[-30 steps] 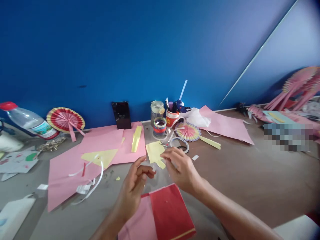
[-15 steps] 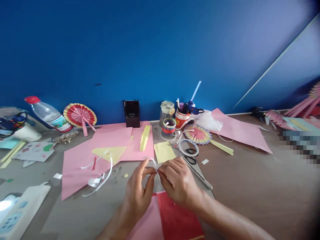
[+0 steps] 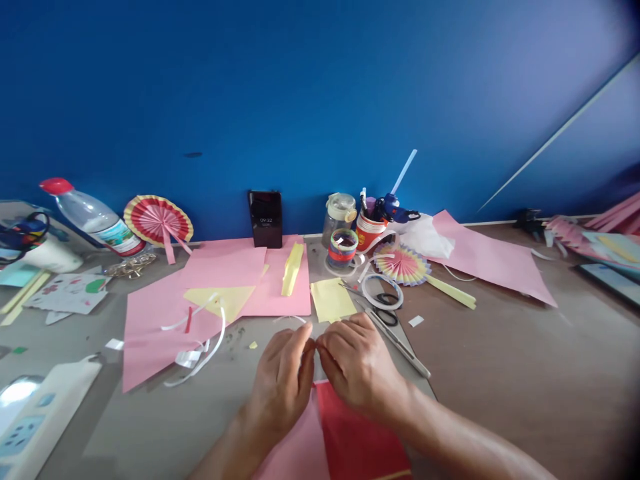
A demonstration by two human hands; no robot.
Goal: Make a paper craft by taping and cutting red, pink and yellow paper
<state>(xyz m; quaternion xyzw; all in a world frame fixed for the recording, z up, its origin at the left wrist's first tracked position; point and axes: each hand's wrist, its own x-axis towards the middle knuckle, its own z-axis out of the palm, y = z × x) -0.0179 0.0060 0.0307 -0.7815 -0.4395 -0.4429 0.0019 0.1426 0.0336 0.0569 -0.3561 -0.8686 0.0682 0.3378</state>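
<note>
My left hand (image 3: 283, 370) and my right hand (image 3: 355, 363) meet fingertip to fingertip above the near edge of the desk. Both are closed in a pinch. A thin white strip of tape seems to be between them, mostly hidden by the fingers. Below the hands lie a pink sheet (image 3: 300, 443) and a red sheet (image 3: 357, 437), side by side, partly covered by my wrists. Just beyond the fingertips is a curved white strip (image 3: 291, 318). To the right are a roll of white tape (image 3: 367, 293), black-handled scissors (image 3: 385, 317) and a slim utility knife (image 3: 407, 353).
Pink sheets (image 3: 155, 320) with yellow scraps and white strips lie left. At the back stand a phone (image 3: 266, 219), a jar (image 3: 341, 208), a red cup (image 3: 369, 233) and a red-capped bottle (image 3: 95, 220). Paper fans (image 3: 159, 223) and a power strip (image 3: 37, 417) are also present.
My left fingers have curled in closer to the right hand, and the white strip that showed at the fingertips is now mostly hidden. The view has shifted slightly.
</note>
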